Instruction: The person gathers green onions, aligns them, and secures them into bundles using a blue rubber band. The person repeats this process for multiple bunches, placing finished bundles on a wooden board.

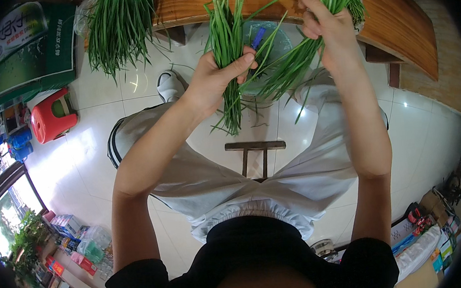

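My left hand (224, 76) is closed around an upright bunch of long green stalks (227, 33), which look like garlic chives, cut ends towards the table. My right hand (325, 24) grips a second bunch (298, 68), its pale ends fanned out above the fist and its leaves hanging down to the left. One loose stalk reaches from the right fingertips towards the left bunch. Between and beyond the hands, a clear greenish plastic container (281, 43) stands low, with a blue item (259, 37) and some greens in it.
The curved wooden table (401, 26) carries a large chive pile (121, 26) at left and more greens (356, 7) at right. A red plastic stool (49, 116) and a green printed carton (28, 42) stand left. A dark wooden stool frame (255, 146) shows between the legs.
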`<state>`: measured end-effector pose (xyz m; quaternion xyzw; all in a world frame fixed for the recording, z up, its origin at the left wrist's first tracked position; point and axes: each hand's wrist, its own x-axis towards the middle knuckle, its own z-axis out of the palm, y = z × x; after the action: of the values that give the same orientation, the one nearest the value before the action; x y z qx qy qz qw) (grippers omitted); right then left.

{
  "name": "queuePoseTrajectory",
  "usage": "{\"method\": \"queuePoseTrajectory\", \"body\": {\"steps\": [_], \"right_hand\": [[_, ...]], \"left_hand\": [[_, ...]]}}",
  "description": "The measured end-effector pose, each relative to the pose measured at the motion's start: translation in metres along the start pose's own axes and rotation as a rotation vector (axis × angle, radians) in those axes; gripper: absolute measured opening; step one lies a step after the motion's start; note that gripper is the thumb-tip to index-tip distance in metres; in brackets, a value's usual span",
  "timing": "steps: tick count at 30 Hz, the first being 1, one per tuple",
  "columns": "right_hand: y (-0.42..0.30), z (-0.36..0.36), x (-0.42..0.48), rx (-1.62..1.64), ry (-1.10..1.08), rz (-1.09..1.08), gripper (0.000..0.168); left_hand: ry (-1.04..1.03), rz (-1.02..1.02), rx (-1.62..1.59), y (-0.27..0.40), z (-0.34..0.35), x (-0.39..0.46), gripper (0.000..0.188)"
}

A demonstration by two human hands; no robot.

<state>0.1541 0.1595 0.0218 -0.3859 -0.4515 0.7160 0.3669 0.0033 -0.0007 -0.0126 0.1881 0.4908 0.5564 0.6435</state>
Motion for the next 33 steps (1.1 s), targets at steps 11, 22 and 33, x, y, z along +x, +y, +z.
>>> {"method": "queuePoseTrajectory", "body": {"steps": [11, 22, 33], "right_hand": [[0.008, -0.010, 0.004, -0.414, 0.170, 0.010, 0.010], [0.032, -0.008, 0.006, -1.270, -0.116, -0.114, 0.024], [0.055, -0.009, 0.012, -1.431, -0.300, -0.130, 0.022]], "left_hand": [[-0.022, -0.019, -0.200, 0.004, -0.003, 0.000, 0.020], [-0.021, -0.003, -0.310, 0.013, -0.002, -0.004, 0.018], [-0.015, 0.076, -0.352, 0.018, -0.012, 0.001, 0.018]]}}
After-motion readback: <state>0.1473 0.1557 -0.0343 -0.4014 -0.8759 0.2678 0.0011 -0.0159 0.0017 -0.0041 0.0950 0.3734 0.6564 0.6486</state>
